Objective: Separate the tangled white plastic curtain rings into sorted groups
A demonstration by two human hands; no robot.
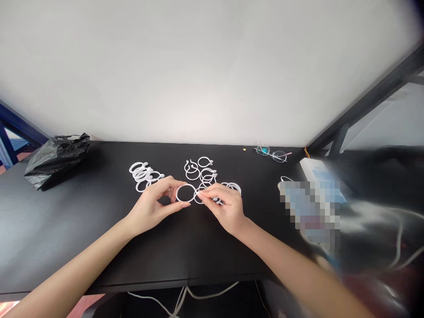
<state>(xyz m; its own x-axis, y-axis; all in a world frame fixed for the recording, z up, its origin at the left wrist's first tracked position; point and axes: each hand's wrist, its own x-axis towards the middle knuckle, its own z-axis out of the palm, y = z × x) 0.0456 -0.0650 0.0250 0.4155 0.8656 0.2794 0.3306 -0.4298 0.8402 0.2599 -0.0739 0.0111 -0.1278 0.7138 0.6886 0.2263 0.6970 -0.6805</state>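
Observation:
A white curtain ring [186, 202] is held just above the black table, in front of me. My left hand [154, 203] grips the ring's left side, thumb below and fingers above. At its right side, my right hand [227, 205] pinches the small joint with thumb and forefinger; the fingertips partly hide that spot. Beyond my left hand lies a heap of white rings [141, 173]. More loose rings [192, 178] lie behind the held one, some with small eyelets and some sprung apart. Another few rings [235, 185] are partly covered by my right hand.
A crumpled black plastic bag [58, 161] sits at the table's left. Eyeglasses [279, 156] lie near the back wall. To the right are a white and blue box [319, 174] and a blurred-out phone-like object [308, 212]. White cables [180, 302] hang below the front edge.

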